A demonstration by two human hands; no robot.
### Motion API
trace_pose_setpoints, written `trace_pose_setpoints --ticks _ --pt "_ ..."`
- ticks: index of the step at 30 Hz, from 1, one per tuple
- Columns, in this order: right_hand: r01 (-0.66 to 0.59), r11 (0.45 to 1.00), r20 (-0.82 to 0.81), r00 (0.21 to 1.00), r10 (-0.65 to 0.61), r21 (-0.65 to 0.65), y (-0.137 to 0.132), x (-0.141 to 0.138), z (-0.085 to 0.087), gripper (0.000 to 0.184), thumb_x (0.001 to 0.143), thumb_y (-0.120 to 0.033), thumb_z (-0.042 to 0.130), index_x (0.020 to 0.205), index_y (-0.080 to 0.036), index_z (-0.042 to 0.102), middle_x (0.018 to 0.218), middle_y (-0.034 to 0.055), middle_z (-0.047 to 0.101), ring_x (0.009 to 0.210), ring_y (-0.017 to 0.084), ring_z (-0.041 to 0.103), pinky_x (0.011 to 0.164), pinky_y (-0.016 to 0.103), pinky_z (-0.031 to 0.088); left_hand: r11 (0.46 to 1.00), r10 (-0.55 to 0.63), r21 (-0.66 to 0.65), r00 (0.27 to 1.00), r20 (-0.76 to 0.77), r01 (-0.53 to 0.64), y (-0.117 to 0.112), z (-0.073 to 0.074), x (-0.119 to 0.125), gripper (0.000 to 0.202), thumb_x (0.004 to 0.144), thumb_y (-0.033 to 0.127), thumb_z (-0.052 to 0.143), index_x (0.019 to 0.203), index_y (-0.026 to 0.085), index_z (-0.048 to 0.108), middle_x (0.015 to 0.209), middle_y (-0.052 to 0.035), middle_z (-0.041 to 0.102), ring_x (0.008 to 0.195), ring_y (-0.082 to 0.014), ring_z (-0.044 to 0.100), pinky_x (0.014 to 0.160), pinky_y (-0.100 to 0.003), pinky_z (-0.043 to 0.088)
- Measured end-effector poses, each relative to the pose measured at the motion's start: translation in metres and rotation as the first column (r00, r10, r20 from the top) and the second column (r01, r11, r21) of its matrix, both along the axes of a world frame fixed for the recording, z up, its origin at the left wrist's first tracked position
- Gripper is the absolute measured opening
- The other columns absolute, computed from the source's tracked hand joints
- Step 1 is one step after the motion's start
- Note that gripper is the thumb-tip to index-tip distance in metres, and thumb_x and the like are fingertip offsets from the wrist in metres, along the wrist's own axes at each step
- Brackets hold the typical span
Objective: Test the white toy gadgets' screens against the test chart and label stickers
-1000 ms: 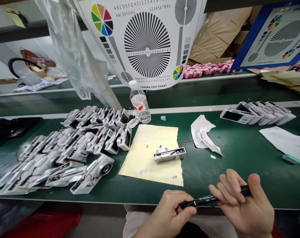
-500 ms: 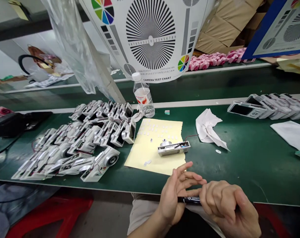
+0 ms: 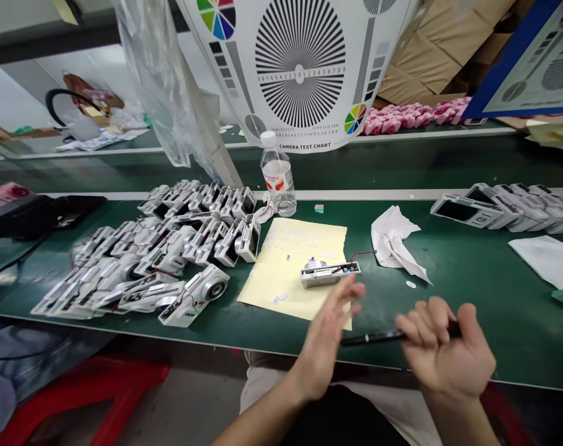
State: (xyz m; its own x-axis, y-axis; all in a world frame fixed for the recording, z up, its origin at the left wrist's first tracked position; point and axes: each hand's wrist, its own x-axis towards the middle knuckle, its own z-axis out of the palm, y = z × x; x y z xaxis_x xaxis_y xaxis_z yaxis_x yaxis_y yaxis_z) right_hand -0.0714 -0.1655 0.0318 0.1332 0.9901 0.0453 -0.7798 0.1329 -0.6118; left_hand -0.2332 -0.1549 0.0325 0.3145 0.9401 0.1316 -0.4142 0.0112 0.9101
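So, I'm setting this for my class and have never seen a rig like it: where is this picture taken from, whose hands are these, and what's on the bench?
The picture comes from a camera worn on a person's head, looking forward and down, so these are the wearer's own bare hands. The right hand grips a black marker pen. The left hand is open beside the pen's tip. On the green workbench lies a cream sheet dotted with small white pieces. At its edge sits an opened compact camera body with a thin wire. Rows of white compact cameras lie to the left, with a crumpled tissue and a plastic water bottle nearby. A camera test chart hangs behind.
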Motion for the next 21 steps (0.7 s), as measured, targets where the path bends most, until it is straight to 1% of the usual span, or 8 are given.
trace_pose_setpoints --ticks 2,4,5,8,11,15,17,21 --pt "0.088 0.982 0.050 0.996 -0.080 -0.169 0.025 0.019 -0.006 0.019 0.076 -0.038 0.058 0.073 -0.020 0.055 0.055 -0.0069 0.032 0.044 0.005 0.032 0.048 0.020 0.041 0.898 0.299 0.403 0.916 -0.267 -0.176 0.016 -0.003 -0.016 0.042 0.090 0.043 0.037 0.129 0.027 0.041 0.127 -0.0080 0.047 0.122 -0.0240 0.041 0.105 -0.042 0.031" --pt "0.153 0.957 0.257 0.963 -0.088 -0.247 0.054 0.034 -0.014 0.021 0.066 -0.034 0.065 0.081 -0.023 0.054 0.067 -0.0044 0.043 0.053 0.008 0.044 0.058 0.027 0.048 0.759 0.490 0.647 0.723 -0.487 -0.079 0.034 -0.009 -0.032 0.040 0.087 0.030 0.047 0.127 0.027 0.041 0.126 -0.0084 0.046 0.122 -0.0242 0.040 0.105 -0.044 0.031" --pt "0.188 0.948 0.395 0.916 -0.075 -0.256 0.069 0.039 -0.018 0.025 0.063 -0.034 0.065 0.082 -0.024 0.052 0.072 -0.0030 0.047 0.059 0.010 0.049 0.064 0.032 0.050 0.738 0.511 0.674 0.628 -0.587 0.029 0.042 -0.013 -0.039 0.042 0.086 0.027 0.049 0.127 0.026 0.042 0.128 -0.0092 0.044 0.123 -0.0253 0.038 0.105 -0.045 0.032" --pt "0.264 0.930 0.642 0.766 -0.040 -0.257 0.099 0.043 -0.030 0.040 0.056 -0.033 0.067 0.091 -0.024 0.050 0.095 0.0048 0.053 0.090 0.022 0.056 0.083 0.045 0.047 0.773 0.446 0.568 0.395 -0.803 0.282 0.060 -0.028 -0.049 0.048 0.082 0.025 0.053 0.128 0.024 0.041 0.138 -0.0117 0.034 0.130 -0.0311 0.027 0.106 -0.052 0.029" --pt "0.354 0.928 0.809 0.576 -0.117 -0.118 0.095 0.031 -0.037 0.045 0.058 -0.027 0.066 0.100 -0.023 0.051 0.117 0.0096 0.048 0.114 0.027 0.044 0.096 0.047 0.039 0.811 0.382 0.456 0.258 -0.887 0.367 0.069 -0.037 -0.050 0.062 0.077 0.022 0.059 0.133 0.025 0.034 0.142 -0.0127 0.027 0.132 -0.0342 0.023 0.106 -0.054 0.027" --pt "0.016 0.996 0.993 0.075 -0.094 0.093 0.053 0.000 -0.048 0.016 0.073 -0.019 0.053 0.088 -0.020 0.060 0.104 0.0102 0.055 0.099 0.025 0.054 0.085 0.044 0.047 0.881 0.268 0.317 0.180 -0.946 0.353 0.084 -0.032 -0.048 0.083 0.066 0.017 0.068 0.137 0.029 0.026 0.139 -0.0150 0.022 0.125 -0.0375 0.033 0.096 -0.051 0.040" --pt "-0.132 0.991 0.998 -0.047 -0.032 0.025 0.036 -0.017 -0.056 0.012 0.073 -0.012 0.053 0.081 -0.017 0.062 0.102 0.0116 0.055 0.098 0.026 0.054 0.087 0.044 0.047 0.907 0.215 0.260 0.167 -0.962 0.331 0.096 -0.028 -0.049 0.090 0.062 0.013 0.069 0.137 0.031 0.023 0.136 -0.0143 0.023 0.113 -0.0359 0.047 0.086 -0.049 0.047" --pt "-0.168 0.985 0.985 -0.173 0.003 -0.033 0.028 -0.039 -0.069 0.015 0.072 -0.002 0.055 0.082 -0.012 0.061 0.105 0.0147 0.054 0.104 0.027 0.051 0.091 0.044 0.045 0.910 0.196 0.255 0.203 -0.959 0.327 0.117 -0.030 -0.051 0.090 0.059 0.004 0.062 0.136 0.029 0.023 0.128 -0.0114 0.028 0.096 -0.0255 0.056 0.082 -0.042 0.049"
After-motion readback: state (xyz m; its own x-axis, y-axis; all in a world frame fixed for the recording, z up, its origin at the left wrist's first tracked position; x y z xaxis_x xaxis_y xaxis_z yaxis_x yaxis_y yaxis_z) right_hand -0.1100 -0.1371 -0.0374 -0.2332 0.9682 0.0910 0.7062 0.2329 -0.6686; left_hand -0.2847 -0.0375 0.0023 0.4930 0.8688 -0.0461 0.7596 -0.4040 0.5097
